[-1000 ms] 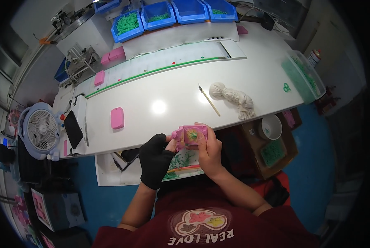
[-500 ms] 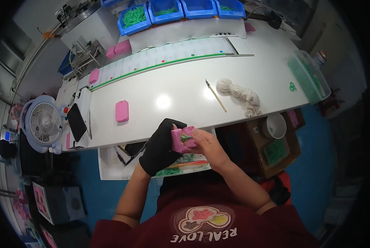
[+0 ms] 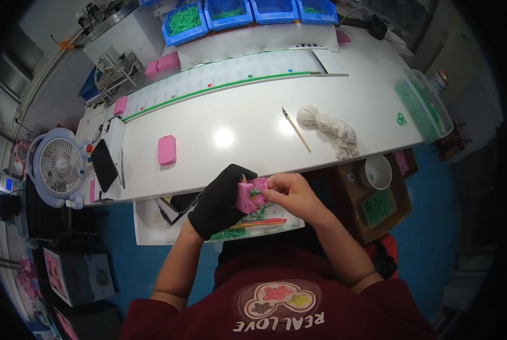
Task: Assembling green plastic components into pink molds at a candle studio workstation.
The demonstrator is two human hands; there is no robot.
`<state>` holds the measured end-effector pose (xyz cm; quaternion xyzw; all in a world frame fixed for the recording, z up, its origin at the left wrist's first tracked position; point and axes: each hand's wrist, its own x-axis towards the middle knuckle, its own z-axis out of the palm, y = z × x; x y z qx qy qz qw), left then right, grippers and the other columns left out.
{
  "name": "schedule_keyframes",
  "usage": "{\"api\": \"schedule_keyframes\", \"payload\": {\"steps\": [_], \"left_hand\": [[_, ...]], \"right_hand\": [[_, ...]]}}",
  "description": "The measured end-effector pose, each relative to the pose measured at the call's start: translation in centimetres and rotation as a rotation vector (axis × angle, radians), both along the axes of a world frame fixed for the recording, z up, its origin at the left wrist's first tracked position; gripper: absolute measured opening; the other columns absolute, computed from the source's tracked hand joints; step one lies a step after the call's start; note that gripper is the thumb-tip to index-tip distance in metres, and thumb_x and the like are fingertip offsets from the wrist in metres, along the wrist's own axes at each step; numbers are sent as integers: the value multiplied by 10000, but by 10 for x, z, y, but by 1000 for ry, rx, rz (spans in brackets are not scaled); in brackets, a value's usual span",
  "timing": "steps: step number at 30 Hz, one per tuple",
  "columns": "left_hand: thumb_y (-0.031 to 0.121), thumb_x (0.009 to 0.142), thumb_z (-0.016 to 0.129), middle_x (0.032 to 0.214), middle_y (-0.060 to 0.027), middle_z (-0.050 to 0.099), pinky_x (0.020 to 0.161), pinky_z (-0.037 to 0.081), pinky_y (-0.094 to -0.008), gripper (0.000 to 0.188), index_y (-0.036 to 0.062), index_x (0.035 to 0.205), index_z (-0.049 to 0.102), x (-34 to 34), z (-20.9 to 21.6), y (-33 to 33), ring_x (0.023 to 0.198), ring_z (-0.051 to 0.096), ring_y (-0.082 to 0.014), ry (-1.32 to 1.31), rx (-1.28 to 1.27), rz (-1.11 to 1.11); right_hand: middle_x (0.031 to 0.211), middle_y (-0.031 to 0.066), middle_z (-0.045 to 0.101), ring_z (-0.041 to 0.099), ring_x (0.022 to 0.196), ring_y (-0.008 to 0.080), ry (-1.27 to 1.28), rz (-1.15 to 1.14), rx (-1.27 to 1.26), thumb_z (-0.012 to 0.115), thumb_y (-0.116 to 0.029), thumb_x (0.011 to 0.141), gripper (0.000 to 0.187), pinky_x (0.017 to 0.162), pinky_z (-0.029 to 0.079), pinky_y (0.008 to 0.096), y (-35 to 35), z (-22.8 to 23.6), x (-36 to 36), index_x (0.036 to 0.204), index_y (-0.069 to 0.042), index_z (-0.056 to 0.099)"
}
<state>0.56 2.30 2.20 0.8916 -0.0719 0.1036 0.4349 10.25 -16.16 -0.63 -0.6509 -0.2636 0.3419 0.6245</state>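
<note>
My left hand (image 3: 219,199), in a black glove, is wrapped round a small pink rubbery mold (image 3: 244,199) above the open drawer at the table's front edge. The mold is spread at its right side, and a green piece (image 3: 255,192) shows in the gap. My bare right hand (image 3: 293,195) is pinched at that opening, its fingertips on the end of the green piece; the thumb and fingers hide part of it. Below the hands, green scraps (image 3: 230,233) and an orange-red stick-like tool (image 3: 267,222) lie in the white drawer (image 3: 145,226).
A closed pink mold (image 3: 166,150), a thin knife (image 3: 296,130) and a bundled cloth (image 3: 328,129) lie on the white table. Behind runs a conveyor (image 3: 196,79) under blue bins (image 3: 228,17). Fan (image 3: 59,163) left; green-filled tub (image 3: 420,105) right; carton (image 3: 398,218) below.
The mold has turned slightly in my left hand. My right fingers have shifted on it and pulled a little rightward. On the conveyor, a pink mold and the coloured dots have moved left.
</note>
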Motion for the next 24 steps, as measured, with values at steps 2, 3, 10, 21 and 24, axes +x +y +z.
{"api": "schedule_keyframes", "payload": {"steps": [2,3,10,21,24], "left_hand": [[85,667,831,951,-97,542,759,498,-344,521,53,1049,478,-1,-1,0,833,589,-274,-9,2,-4],[85,665,831,959,-102,544,761,500,-352,521,53,1045,477,-2,-2,0,841,592,-287,-31,50,-12],[85,655,830,963,-114,557,768,503,-366,533,45,1067,493,-10,-4,14,861,600,-308,81,169,87],[100,655,875,1042,-99,582,851,507,-355,551,38,1033,480,-16,-2,15,961,607,-220,-24,-50,-93],[198,680,874,1061,-80,562,769,512,-304,595,55,1074,452,-19,-12,8,916,582,-182,-110,-99,-19]], "right_hand": [[629,-31,555,456,588,32,-63,-3,-36,642,-132,860,166,541,386,235,2,1,-3,857,34,646],[623,-26,550,463,585,39,-125,-5,-71,631,-121,853,160,542,392,242,3,1,-5,867,37,647],[744,80,639,577,669,112,-55,35,-55,605,-80,829,188,619,468,281,5,-10,-8,957,50,648],[1036,134,685,636,912,193,-72,9,-123,609,-308,952,341,810,482,325,14,19,-11,982,28,657],[1399,176,493,424,1310,286,-159,96,240,559,-233,976,232,1021,369,385,18,-1,-10,893,-38,655]]}}
